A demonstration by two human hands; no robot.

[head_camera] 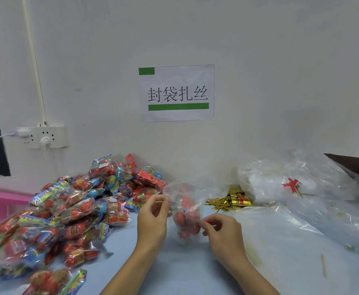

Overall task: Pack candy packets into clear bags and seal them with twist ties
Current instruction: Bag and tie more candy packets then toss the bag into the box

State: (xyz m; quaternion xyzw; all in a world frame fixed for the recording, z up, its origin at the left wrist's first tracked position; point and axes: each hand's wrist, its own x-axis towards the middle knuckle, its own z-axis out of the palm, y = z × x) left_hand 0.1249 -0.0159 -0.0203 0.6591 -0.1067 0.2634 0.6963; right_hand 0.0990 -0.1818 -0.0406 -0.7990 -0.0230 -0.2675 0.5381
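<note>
Two bare forearms come up from the near edge of the table [195, 273], one to each side of the bag [187, 216] standing on it. No sleeve, cuff, glove, watch, ring or band shows on either; the arms are uncovered all the way to where they leave view. The left hand [153, 218] and right hand [223, 233] are slim, with short plain nails as far as the blur lets me tell.

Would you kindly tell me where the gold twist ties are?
The gold twist ties lie right of centre, between the held clear bag and the heap of empty bags.
</note>
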